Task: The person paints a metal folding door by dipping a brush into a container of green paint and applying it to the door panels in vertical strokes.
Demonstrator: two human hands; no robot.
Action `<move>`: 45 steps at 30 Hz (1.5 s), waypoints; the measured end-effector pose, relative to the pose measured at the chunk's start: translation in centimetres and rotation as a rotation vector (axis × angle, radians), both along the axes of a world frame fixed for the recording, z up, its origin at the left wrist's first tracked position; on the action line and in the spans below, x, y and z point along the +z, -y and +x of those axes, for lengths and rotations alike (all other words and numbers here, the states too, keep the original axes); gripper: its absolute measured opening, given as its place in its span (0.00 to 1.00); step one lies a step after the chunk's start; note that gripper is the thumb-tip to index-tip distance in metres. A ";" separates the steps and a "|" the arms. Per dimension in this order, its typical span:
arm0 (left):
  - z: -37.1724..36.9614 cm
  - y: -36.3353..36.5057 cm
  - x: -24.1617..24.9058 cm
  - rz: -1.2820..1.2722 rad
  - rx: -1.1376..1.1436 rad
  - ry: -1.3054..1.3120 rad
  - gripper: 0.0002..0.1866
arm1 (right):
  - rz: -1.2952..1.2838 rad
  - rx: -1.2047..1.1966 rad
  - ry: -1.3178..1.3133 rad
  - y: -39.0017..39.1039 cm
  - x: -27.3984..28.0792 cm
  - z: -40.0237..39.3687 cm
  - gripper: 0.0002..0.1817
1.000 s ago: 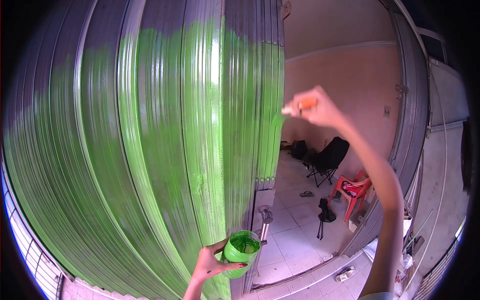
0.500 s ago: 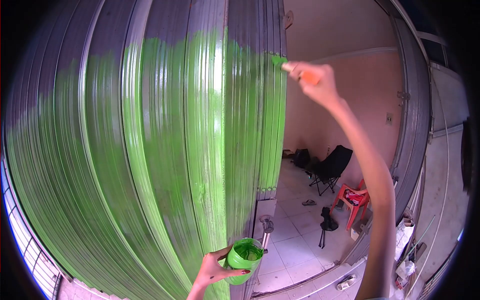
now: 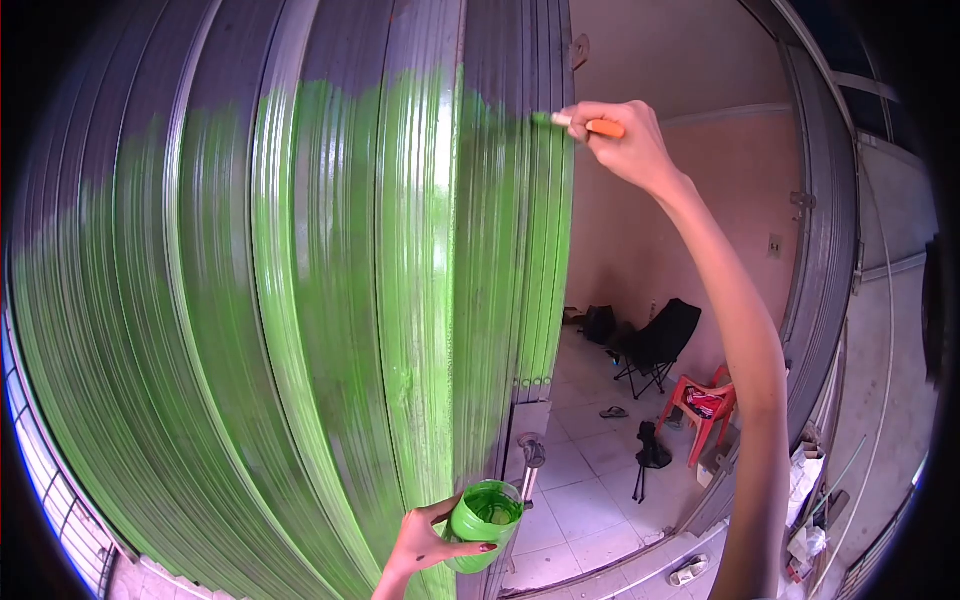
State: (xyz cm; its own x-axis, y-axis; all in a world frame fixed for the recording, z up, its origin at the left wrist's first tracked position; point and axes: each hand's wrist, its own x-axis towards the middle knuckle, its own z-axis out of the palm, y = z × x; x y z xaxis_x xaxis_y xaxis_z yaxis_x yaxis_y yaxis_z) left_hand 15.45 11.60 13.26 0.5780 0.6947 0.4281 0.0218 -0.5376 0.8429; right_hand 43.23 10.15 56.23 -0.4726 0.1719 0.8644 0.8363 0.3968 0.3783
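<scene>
My right hand is closed round a paintbrush with an orange handle. Its green bristles touch the right edge of the ribbed metal door, high up. Green paint covers much of that door, streaky in places, while its top part is dark grey. Low in the middle, my left hand grips a clear cup of green paint, tilted slightly so that the paint inside shows. Just right of the cup, a metal door handle sticks out from the door's lock plate.
Through the doorway stand a black folding chair and a red plastic chair on a tiled floor. A black object on thin legs is nearby. A shoe lies by the threshold, with clutter along the right wall.
My right hand has turned, and the brush tip has shifted slightly left on the door's edge strip. My left hand and the cup have moved only slightly.
</scene>
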 end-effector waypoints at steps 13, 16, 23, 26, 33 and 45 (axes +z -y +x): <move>-0.2 0.4 -0.8 0.022 0.005 0.023 0.48 | 0.074 -0.153 0.238 -2.2 -3.1 0.1 0.10; -0.5 0.6 -0.9 -0.004 0.009 0.019 0.48 | -0.091 -0.200 0.274 -2.1 -7.4 0.4 0.09; -0.7 0.9 -1.3 0.000 0.013 0.011 0.47 | -0.436 -0.251 0.268 1.0 -12.4 -0.6 0.06; -0.8 1.0 -1.1 -0.003 0.003 0.010 0.47 | -0.469 -0.035 0.100 0.3 -8.2 0.3 0.06; -1.2 0.9 -1.2 0.011 0.024 -0.001 0.47 | -0.149 -0.153 0.055 -0.8 2.1 -1.6 0.06; -1.1 0.7 -0.1 0.047 0.026 0.041 0.48 | 0.123 -0.037 0.320 -3.7 -10.3 2.2 0.05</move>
State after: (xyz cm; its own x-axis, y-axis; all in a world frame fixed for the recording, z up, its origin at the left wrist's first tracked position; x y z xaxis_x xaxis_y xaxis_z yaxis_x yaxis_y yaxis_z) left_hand 14.35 10.95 13.16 0.5418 0.6875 0.4835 0.0024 -0.5765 0.8171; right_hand 45.46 13.85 45.95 -0.7183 0.0977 0.6889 0.6807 0.3032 0.6668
